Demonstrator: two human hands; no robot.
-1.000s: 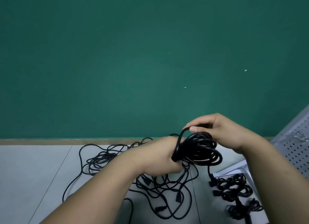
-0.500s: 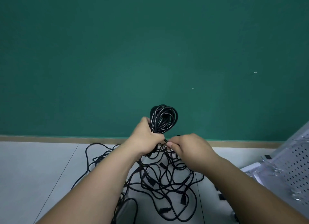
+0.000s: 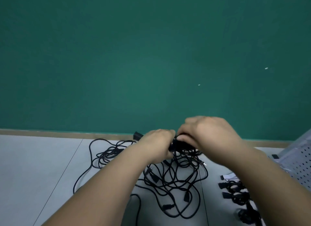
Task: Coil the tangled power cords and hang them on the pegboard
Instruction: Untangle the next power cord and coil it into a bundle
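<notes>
- between the two hands, a coiled black cord bundle lay sideways, low over the grey surface; half a second before, it had stood upright above the left fist, against the green wall.
- left hand was clenched round the bundle's left end, fingers wrapped under it.
- right hand had come from beside and below the coil to over its top; its fingers curled down on the bundle, a thumb tip showing beneath, though the hand was blurred.
- just behind the left hand's knuckles, a black plug stuck out.
- directly under the grip, the tangled cords sprawled loose on the surface, loops trailing off to the left.
- right of the grip and nearer the person, finished coils lay side by side.
- farther right of the grip, the white pegboard stood tilted at the frame's edge.
</notes>
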